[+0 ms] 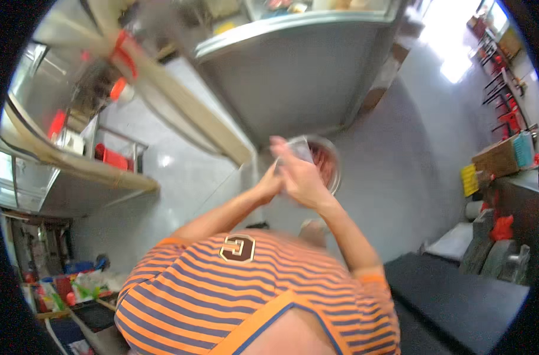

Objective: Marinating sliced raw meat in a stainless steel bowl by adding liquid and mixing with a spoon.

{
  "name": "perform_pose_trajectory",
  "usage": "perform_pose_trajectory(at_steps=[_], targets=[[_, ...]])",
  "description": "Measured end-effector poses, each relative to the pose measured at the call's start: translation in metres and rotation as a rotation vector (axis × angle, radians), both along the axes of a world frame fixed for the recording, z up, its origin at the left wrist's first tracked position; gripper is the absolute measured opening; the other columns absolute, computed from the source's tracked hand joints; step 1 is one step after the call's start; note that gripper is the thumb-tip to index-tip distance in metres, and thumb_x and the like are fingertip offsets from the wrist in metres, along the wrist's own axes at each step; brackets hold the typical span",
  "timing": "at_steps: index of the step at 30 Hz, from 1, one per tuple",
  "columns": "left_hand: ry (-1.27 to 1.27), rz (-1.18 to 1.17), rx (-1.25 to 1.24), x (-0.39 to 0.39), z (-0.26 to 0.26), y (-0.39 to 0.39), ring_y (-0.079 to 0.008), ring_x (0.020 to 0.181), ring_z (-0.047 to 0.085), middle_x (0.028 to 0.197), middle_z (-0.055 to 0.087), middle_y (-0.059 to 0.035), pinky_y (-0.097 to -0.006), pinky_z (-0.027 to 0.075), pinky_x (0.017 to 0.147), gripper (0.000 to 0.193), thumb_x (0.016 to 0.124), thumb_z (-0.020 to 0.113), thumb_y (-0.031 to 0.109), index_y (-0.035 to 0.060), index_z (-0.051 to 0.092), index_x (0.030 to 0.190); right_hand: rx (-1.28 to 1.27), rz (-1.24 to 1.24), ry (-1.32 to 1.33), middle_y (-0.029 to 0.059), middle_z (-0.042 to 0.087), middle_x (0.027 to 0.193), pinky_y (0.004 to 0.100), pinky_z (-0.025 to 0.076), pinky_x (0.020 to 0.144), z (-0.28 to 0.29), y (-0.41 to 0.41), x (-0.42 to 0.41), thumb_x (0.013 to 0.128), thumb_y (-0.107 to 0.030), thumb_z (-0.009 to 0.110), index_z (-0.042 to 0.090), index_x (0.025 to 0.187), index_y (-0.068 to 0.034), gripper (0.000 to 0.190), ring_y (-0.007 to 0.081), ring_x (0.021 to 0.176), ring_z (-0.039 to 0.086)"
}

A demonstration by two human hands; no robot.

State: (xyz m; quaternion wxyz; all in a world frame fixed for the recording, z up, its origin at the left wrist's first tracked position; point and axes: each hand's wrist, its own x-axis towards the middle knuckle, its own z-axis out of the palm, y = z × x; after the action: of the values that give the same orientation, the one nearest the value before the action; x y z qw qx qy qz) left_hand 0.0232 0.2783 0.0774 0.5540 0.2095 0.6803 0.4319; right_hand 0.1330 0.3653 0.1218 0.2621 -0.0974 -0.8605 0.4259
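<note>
In front of my body, my left hand (271, 183) and my right hand (302, 179) are close together, both blurred. A flat, greyish, see-through object (299, 150), possibly plastic, sits at the hands; my left hand grips its near left side. My right hand lies over it with some fingers stretched out, and I cannot tell whether it grips. Partly behind the hands is a round basin (339, 171) with a shiny rim. Reddish strip-like contents (323, 162) show inside it, too blurred to identify.
A grey metal panel (291, 75) of a workbench rises ahead. A beige post (198, 120) slants from the left. At right are a dark flat-topped surface (456, 297), a cardboard box (496, 155) and a yellow item (469, 180). Grey floor (385, 177) lies around the basin.
</note>
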Motion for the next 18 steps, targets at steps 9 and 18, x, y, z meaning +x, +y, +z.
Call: perform_pose_trajectory(at_steps=[9,18], targets=[[-0.081,0.547,0.735,-0.138,0.007,-0.152,-0.0188,0.090,0.054,0.099,0.053,-0.0064,-0.0347,0.048,0.078,0.030,0.083,0.053,0.012,0.0079,0.045,0.112,0.387,0.676,-0.162,0.0115,0.057,0.103,0.0353,0.049,0.063,0.001,-0.176,-0.068,0.075,-0.010,0.053,0.028,0.128,-0.006,0.059,0.0265,0.074,0.059],[-0.127,1.099,1.013,-0.279,0.005,-0.219,-0.0218,0.098,0.052,0.107,0.051,-0.0070,-0.0394,0.047,0.082,0.030,0.086,0.045,0.020,0.0074,0.043,0.114,-1.125,0.355,-0.345,0.0149,0.060,0.078,0.0189,0.034,0.036,-0.024,-0.172,-0.297,0.083,-0.036,0.048,0.050,0.095,-0.003,0.035,0.0074,0.038,0.040]])
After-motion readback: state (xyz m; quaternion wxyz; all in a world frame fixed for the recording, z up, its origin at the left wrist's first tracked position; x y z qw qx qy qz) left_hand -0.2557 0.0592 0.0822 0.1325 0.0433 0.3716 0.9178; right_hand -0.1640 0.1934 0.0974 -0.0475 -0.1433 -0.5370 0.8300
